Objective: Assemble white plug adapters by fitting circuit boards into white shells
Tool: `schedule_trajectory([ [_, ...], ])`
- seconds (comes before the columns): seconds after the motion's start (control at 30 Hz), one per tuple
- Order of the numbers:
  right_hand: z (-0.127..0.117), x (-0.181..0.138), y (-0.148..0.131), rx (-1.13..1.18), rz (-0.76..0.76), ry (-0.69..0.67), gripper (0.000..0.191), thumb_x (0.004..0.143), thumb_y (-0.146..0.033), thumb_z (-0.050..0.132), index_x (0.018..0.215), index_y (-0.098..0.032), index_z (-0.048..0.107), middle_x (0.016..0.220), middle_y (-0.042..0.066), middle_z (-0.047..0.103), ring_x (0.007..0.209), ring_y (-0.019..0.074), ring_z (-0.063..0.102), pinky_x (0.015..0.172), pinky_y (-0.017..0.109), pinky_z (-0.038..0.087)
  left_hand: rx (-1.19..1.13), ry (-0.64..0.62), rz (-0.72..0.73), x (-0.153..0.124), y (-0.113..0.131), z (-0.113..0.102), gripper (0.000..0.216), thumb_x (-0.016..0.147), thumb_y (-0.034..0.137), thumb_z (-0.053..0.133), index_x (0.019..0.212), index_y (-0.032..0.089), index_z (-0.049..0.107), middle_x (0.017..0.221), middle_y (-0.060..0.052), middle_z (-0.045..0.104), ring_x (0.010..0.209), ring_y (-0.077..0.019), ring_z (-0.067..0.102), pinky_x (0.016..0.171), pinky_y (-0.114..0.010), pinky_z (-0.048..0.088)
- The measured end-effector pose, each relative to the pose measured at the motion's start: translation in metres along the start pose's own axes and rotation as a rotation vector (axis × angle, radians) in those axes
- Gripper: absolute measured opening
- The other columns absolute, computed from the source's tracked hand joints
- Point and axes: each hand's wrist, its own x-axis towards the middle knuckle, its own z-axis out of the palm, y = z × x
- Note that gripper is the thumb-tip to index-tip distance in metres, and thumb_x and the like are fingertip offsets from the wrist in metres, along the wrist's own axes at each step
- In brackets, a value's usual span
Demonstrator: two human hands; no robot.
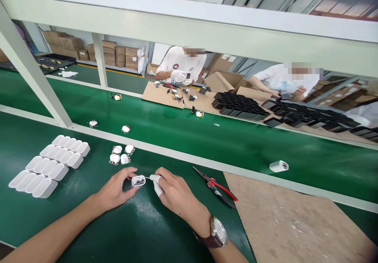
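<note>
Holding a white case [138, 181], the left hand [116, 188] has its thumb and fingers closed around the sides, with the end that faces the camera showing dark shapes inside. The case sits between the two hands, over the middle of the green worktop [97, 235]. The right hand [177, 192] is curled narrow, white finger covers [157, 180] on two of its digits, and a thin pale piece [148, 178] seems pinched at its tips, reaching to the case; it is too small to name. A watch [217, 231] circles the right wrist.

Toward the worktop's left edge stand more white cases [49, 167] in four slanting rows. Four small circuit boards [125, 159] with white tops lie grouped near the far edge, beyond the left hand. To the right of the right hand, red-and-black pliers [214, 184] lie with their nose toward the far edge and their handles beside a scuffed brown board [295, 223], which covers the right side.

Past the pale rail on that far edge, a green belt [242, 141] carries a single white case and a few loose circuit boards. Across it, two people in white shirts handle small dark things beside rows of black cases [242, 107].
</note>
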Motion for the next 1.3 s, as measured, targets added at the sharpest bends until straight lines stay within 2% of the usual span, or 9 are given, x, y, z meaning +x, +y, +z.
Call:
schedule_trajectory([
  [0.17,0.003,0.003,-0.002,-0.072,-0.031,-0.023,0.020,0.088,0.000,0.055,0.084,-0.019,0.060,0.102,0.007,0.063,0.076,0.0180,0.059,0.059,0.032,0.048,0.015,0.004,0.024,0.000,0.000,0.000,0.053,0.098,0.027,0.067,0.144,0.030,0.041,0.116,-0.002,0.075,0.109,-0.0223,0.073,0.098,-0.042,0.060],
  [0.33,-0.004,0.005,-0.013,-0.187,-0.043,-0.052,0.026,0.079,0.005,0.053,0.081,-0.021,0.057,0.098,0.008,0.061,0.078,0.0212,0.059,0.056,0.034,0.048,0.092,0.030,0.092,-0.004,-0.002,0.004,0.053,0.097,0.027,0.068,0.143,0.030,0.043,0.112,-0.003,0.074,0.104,-0.0236,0.074,0.089,-0.040,0.063],
  [0.5,-0.001,0.003,-0.019,-0.260,-0.045,-0.072,0.028,0.071,0.005,0.057,0.083,-0.020,0.058,0.099,0.010,0.060,0.080,0.0237,0.059,0.056,0.035,0.051,0.138,0.068,0.129,-0.006,0.000,0.008,0.052,0.098,0.031,0.067,0.144,0.028,0.042,0.109,-0.005,0.073,0.100,-0.0249,0.075,0.082,-0.039,0.064],
  [0.7,0.005,0.003,-0.020,-0.265,-0.036,-0.075,0.027,0.074,0.006,0.059,0.081,-0.020,0.057,0.097,0.010,0.059,0.077,0.0223,0.058,0.054,0.034,0.048,0.143,0.062,0.151,-0.006,0.002,0.008,0.052,0.099,0.031,0.066,0.145,0.028,0.042,0.107,-0.005,0.073,0.098,-0.0246,0.075,0.080,-0.038,0.065],
  [0.9,0.000,0.007,-0.017,-0.167,-0.082,-0.043,0.025,0.085,0.004,0.055,0.079,-0.021,0.057,0.097,0.008,0.060,0.079,0.0211,0.058,0.057,0.033,0.048,0.103,0.048,0.176,-0.005,0.000,0.003,0.053,0.100,0.028,0.066,0.147,0.029,0.042,0.113,-0.006,0.074,0.104,-0.0245,0.075,0.087,-0.039,0.065],
  [1.13,0.004,0.008,-0.012,-0.055,-0.121,-0.050,0.026,0.080,0.005,0.052,0.082,-0.019,0.059,0.102,0.007,0.062,0.078,0.0181,0.055,0.062,0.030,0.047,0.069,0.005,0.179,-0.004,0.000,0.002,0.052,0.102,0.029,0.066,0.147,0.028,0.042,0.119,-0.007,0.074,0.110,-0.0254,0.074,0.092,-0.041,0.064],
  [1.3,0.006,0.005,-0.010,-0.002,-0.151,-0.019,0.023,0.089,0.000,0.048,0.083,-0.019,0.060,0.101,0.007,0.062,0.076,0.0178,0.054,0.062,0.031,0.046,0.075,-0.021,0.177,-0.005,0.001,0.001,0.054,0.102,0.029,0.065,0.149,0.028,0.039,0.123,-0.007,0.074,0.113,-0.0257,0.073,0.094,-0.042,0.063],
])
